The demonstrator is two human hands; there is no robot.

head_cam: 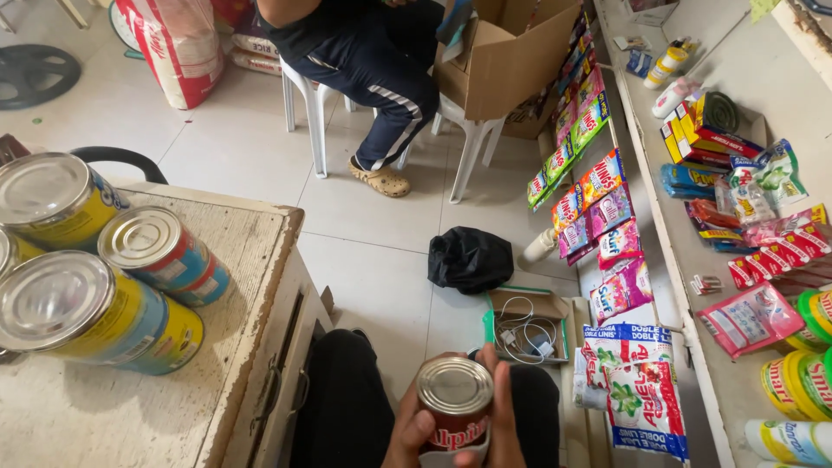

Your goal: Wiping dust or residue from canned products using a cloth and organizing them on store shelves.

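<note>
I hold a small red can (pixel 455 400) with a shiny silver lid upright over my lap, at the bottom middle of the view. My left hand (pixel 407 435) wraps its left side and my right hand (pixel 506 423) wraps its right side, fingers reaching up beside the lid. My legs in black trousers (pixel 347 390) are below it. To my left, several larger cans (pixel 82 312) with yellow and blue labels lie stacked on their sides on a worn white-topped table (pixel 173 407).
Another person in dark trousers (pixel 381 78) sits on a white plastic chair by an open cardboard box (pixel 507 61). A black bag (pixel 470 258) and a small box of cables (pixel 524 334) lie on the tiled floor. At right, a shelf (pixel 693 286) holds packets, with hanging sachet strips (pixel 598 217).
</note>
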